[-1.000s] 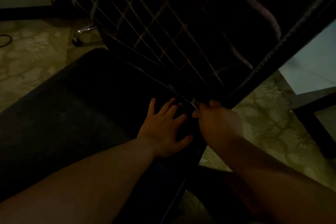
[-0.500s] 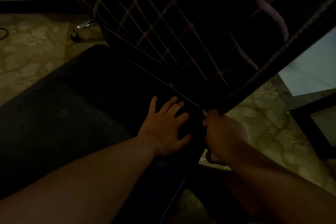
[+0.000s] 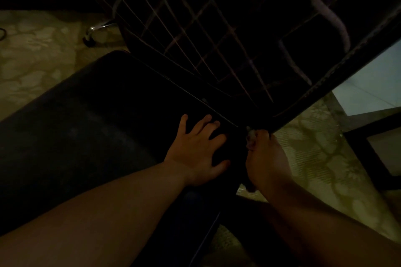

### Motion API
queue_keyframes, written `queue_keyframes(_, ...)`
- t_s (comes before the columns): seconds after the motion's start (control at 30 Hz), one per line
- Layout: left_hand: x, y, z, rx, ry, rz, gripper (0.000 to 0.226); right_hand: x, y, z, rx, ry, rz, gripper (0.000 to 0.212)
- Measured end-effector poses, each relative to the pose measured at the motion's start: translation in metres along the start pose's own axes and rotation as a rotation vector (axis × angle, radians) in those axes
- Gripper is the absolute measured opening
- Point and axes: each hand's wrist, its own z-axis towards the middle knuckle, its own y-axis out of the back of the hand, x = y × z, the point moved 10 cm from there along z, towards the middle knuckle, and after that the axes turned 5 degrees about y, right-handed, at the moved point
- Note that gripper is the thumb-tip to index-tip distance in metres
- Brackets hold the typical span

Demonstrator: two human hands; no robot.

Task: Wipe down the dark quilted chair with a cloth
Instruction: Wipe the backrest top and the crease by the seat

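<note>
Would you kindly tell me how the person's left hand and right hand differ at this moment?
The left hand lies flat, fingers spread, on the dark seat; the right hand is curled, gripping a pale cloth at the quilted backrest's lower corner. The left looks brighter, the right shadowed. Both touch the chair.

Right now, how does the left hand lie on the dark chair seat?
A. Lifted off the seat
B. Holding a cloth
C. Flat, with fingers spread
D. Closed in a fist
C: the left hand rests flat on the dark chair seat, fingers spread and straight.
</note>
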Motion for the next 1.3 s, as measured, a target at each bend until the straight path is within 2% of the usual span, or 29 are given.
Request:
queue_keyframes(0.07, 0.0, -0.001, 0.0, 0.004, -0.001, -0.005, 0.074, -0.004, -0.002, 0.003, 0.025, -0.006, -0.075, 0.025)
queue_keyframes(0.23, -0.001, 0.001, 0.0, 0.012, -0.002, 0.026, 0.074, 0.032, -0.013, 0.004, 0.139, 0.26, -0.384, 0.034)
queue_keyframes(0.3, -0.001, 0.002, 0.0, 0.005, 0.001, 0.016, 0.074, 0.049, -0.005, 0.009, 0.105, 0.314, -0.455, 0.036)
queue_keyframes(0.37, -0.001, 0.003, 0.0, 0.005, 0.0, 0.004, 0.074, 0.061, -0.005, 0.017, 0.078, 0.37, -0.485, 0.03)
queue_keyframes(0.4, -0.001, 0.003, 0.0, 0.003, 0.0, -0.002, 0.074, 0.061, -0.006, 0.018, 0.067, 0.368, -0.475, 0.03)
queue_keyframes(0.53, 0.0, 0.002, 0.0, 0.014, -0.004, -0.003, 0.074, 0.043, -0.012, 0.013, 0.203, 0.282, -0.435, 0.029)
queue_keyframes(0.67, 0.0, 0.001, 0.0, 0.021, -0.002, 0.011, 0.076, 0.043, -0.014, 0.015, 0.324, 0.288, -0.449, 0.021)
queue_keyframes(0.87, -0.001, 0.006, 0.001, -0.035, -0.011, -0.028, 0.079, 0.075, -0.023, 0.025, 0.175, 0.351, -0.466, 0.033)
queue_keyframes(0.97, 0.001, 0.005, 0.0, 0.006, 0.007, -0.043, 0.081, 0.066, -0.018, 0.02, 0.209, 0.327, -0.491, 0.035)
queue_keyframes(1.1, 0.007, 0.01, 0.004, 0.059, 0.033, -0.106, 0.087, 0.059, -0.023, 0.021, 0.318, 0.322, -0.566, 0.028)
queue_keyframes(1.2, 0.019, 0.01, 0.006, 0.066, 0.001, -0.025, 0.095, 0.066, -0.031, 0.028, 0.278, 0.323, -0.59, 0.029)
queue_keyframes(1.3, 0.026, 0.003, 0.004, 0.035, 0.012, 0.058, 0.092, 0.071, -0.033, 0.026, 0.264, 0.334, -0.51, 0.038)
